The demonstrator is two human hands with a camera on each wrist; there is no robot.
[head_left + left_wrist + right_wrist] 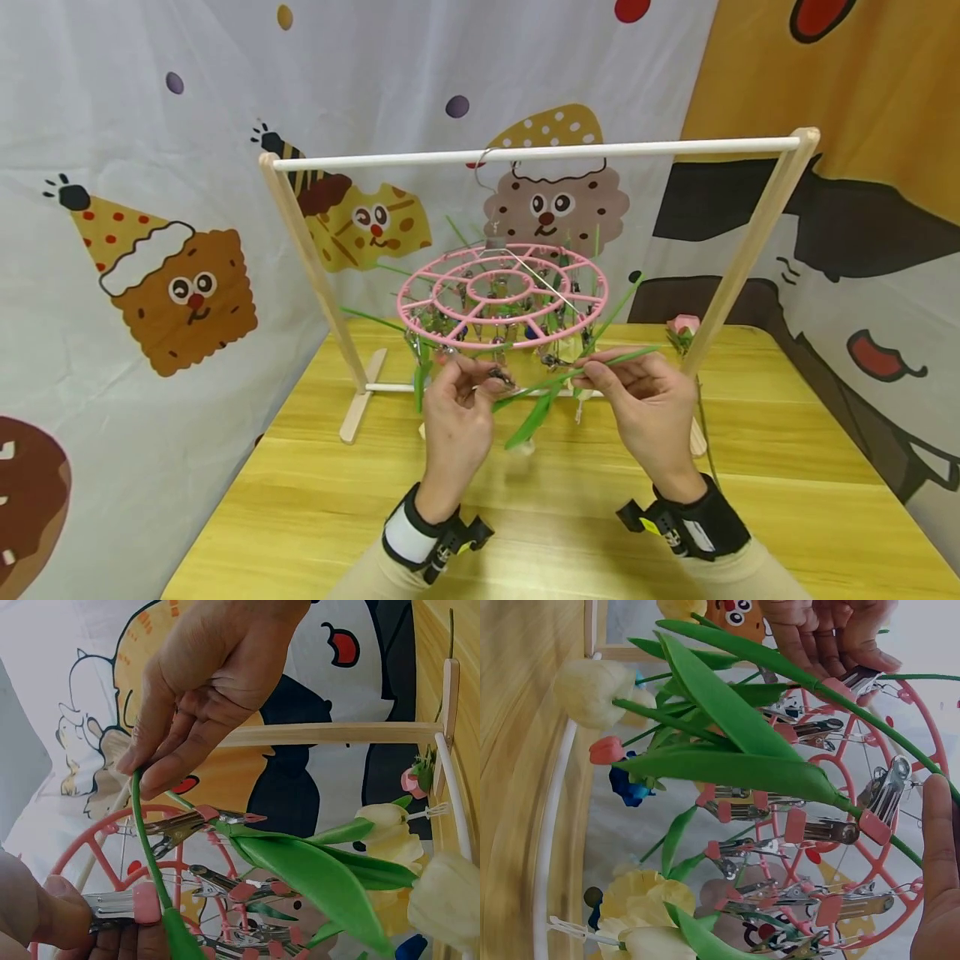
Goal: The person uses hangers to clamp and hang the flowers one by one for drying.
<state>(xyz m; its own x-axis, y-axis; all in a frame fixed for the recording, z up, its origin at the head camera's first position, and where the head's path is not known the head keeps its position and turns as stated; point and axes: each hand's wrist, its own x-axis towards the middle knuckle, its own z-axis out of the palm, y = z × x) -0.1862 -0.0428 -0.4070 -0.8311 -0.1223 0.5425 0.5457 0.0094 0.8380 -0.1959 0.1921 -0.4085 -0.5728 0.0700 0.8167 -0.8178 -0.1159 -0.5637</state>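
Note:
A round pink clip hanger [450, 338] hangs from the white rail, with several metal clips around its rings. At its near edge, my left hand [459, 408] pinches the tail of a clip [120, 906] with pink tips. My right hand [654, 404] pinches the end of a thin green stem [147, 851] between thumb and fingertips. That stem runs across to the left-hand clip and overlaps its pink tips in the right wrist view. A green leaf [534, 421] hangs between my hands. Another clip [885, 799] grips a neighbouring leafy stem near my right fingers.
The white rail [637, 150] rests on wooden side posts [750, 242]. Artificial flowers hang below the hanger, among them a blue one [630, 786] and a yellow one [641, 896]. On the wooden table [300, 508], a pink rose [684, 324] lies by the right post.

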